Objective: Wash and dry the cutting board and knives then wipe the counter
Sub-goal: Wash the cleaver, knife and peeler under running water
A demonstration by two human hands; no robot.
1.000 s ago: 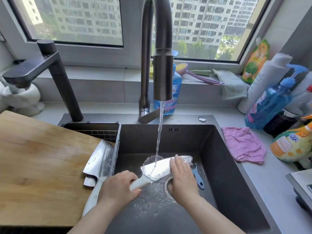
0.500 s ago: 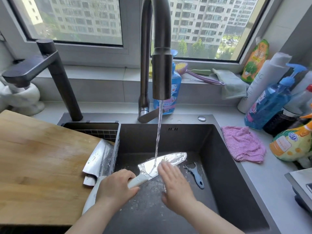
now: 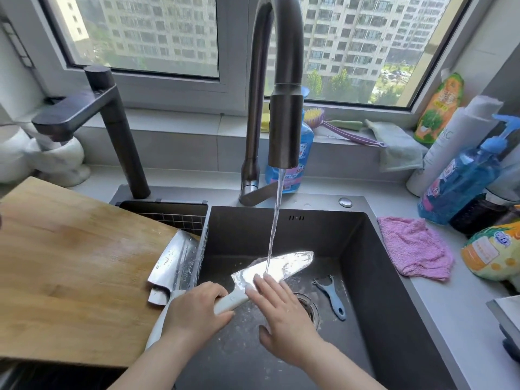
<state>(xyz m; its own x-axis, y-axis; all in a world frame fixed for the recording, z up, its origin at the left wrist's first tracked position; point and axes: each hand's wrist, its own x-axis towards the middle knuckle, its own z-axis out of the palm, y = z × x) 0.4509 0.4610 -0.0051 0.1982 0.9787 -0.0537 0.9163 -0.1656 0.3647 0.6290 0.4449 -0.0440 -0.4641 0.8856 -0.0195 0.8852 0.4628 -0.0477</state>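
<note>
My left hand grips the white handle of a knife held over the dark sink. Its shiny blade lies flat under the running water from the tall faucet. My right hand is spread flat, its fingertips resting on the blade near the handle. A wooden cutting board lies on the left, partly over the sink. Two wet knives with white handles rest on the board's right edge.
A blue peeler lies in the sink by the drain. A pink cloth sits on the grey counter at the right, beside bottles and a blue soap pump. A second dark tap stands at the back left.
My right hand has slid along the blade from the tip toward the handle, uncovering most of the blade. The left hand keeps its hold on the handle.
</note>
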